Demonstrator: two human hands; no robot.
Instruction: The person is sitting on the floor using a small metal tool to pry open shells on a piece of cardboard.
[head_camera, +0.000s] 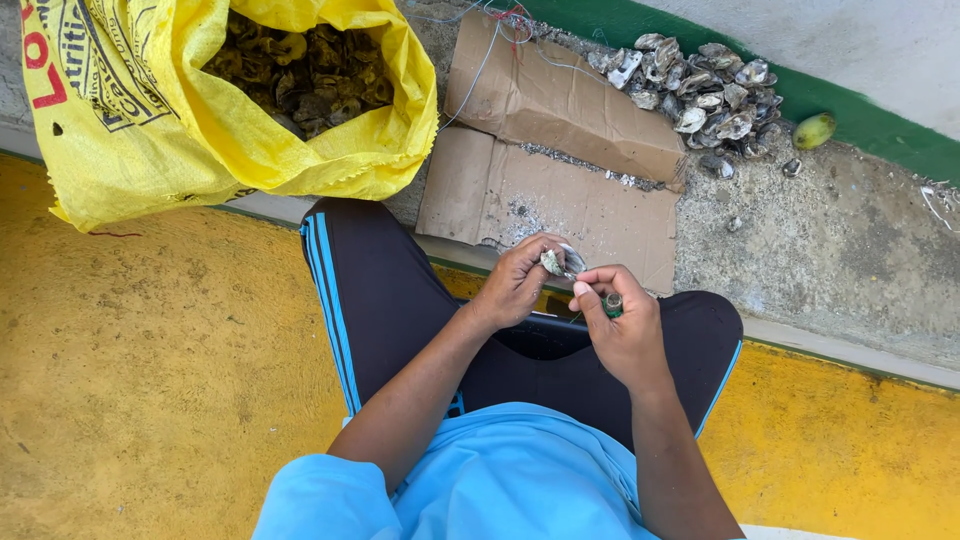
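My left hand (515, 282) and right hand (622, 330) meet mid-frame above my lap; the sack (150, 120) sits upper left, cardboard (560, 150) upper centre, shell pile (705, 95) upper right.

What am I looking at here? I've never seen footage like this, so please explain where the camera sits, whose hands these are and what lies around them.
There is no machine: the one picture comes from a camera worn on a person's head, looking down at their lap and bare hands. The left hand holds a small greyish shell. The right hand grips a small green-handled tool whose tip meets the shell. Ahead lie flattened cardboard, a pile of shells and a green fruit. An open yellow sack of dark shells stands on the left.
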